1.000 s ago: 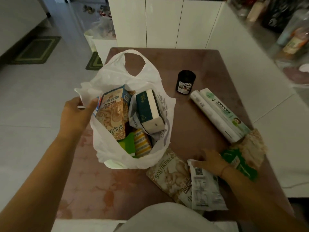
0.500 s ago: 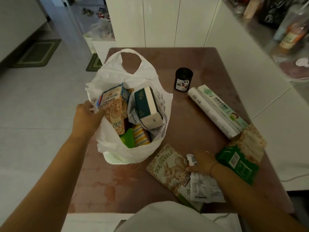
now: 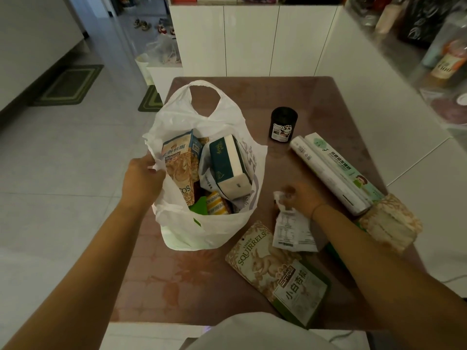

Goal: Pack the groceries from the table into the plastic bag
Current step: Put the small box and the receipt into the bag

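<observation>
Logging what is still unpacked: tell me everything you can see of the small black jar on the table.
The black jar is a small dark cylinder with a white label showing a cartoon panda. It stands upright on the brown table, right of the plastic bag and beyond the far end of the white roll. Nothing else touches it.

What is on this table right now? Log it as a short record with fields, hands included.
bag: upright on table, open, part full
in bag: tissue pack, snack pouch
left grip: holds bag's rim
right grip: holds white packet by its top
left on table: squirrel pouch, black jar, roll, long box, beige packet
</observation>
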{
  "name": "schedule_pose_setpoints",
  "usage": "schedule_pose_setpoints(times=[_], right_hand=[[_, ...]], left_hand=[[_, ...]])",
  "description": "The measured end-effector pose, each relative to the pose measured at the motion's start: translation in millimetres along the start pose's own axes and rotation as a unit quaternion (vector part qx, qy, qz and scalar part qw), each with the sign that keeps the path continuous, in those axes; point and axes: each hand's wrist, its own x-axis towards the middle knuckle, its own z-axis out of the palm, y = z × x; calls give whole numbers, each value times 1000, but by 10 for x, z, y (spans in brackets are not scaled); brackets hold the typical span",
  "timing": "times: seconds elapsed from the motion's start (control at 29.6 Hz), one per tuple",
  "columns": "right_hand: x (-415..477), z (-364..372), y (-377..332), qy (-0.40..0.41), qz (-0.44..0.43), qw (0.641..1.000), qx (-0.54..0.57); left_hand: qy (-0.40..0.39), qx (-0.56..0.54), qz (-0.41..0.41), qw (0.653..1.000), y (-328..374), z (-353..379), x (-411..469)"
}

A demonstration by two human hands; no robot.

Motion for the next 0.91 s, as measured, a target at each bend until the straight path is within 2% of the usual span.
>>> schedule_pose_setpoints(times=[0.07, 0.1, 0.2, 0.27, 0.37, 0.44, 0.54, 0.61, 0.68, 0.74, 0.81, 0.91], right_hand=[[56, 58, 4, 53, 46, 997, 22], [71, 122, 57, 75, 100, 992, 28], [21, 356, 209, 54, 247, 967, 44], [-19, 472, 252, 66, 269, 957, 89], [21, 523, 271, 69, 255, 949, 170], [43, 494, 271, 47, 238, 945, 221], [47, 275, 166, 41, 208, 959, 190], [9, -35, -50, 123, 191, 952, 204], [-94, -432, -367, 237, 134, 919, 286], [-250, -812, -764, 291, 49, 880, 371], [-388, -1078, -1150, 266, -39, 850, 453], [-446, -1110, -1594, 142, -135, 813, 548]], left_hand=[[1, -10, -3, 1000, 6, -12, -6], [1, -14, -4, 1000, 2, -22, -6], [1, -16, -10, 1000, -10, -43, 0], [1, -13, -15, 1000, -13, -47, 15], [3, -6, -21, 1000, -16, -55, 36], [1, 1, -32, 999, -12, -68, 44], [-11, 24, -51, 998, 12, -105, 32], [-35, 41, -59, 997, 39, -124, -8], [-62, 63, -63, 994, 59, -131, -66], [-83, 88, -54, 991, 86, -136, -137], [-100, 81, -41, 991, 113, -142, -197], [-125, 54, -44, 990, 89, -145, -238]])
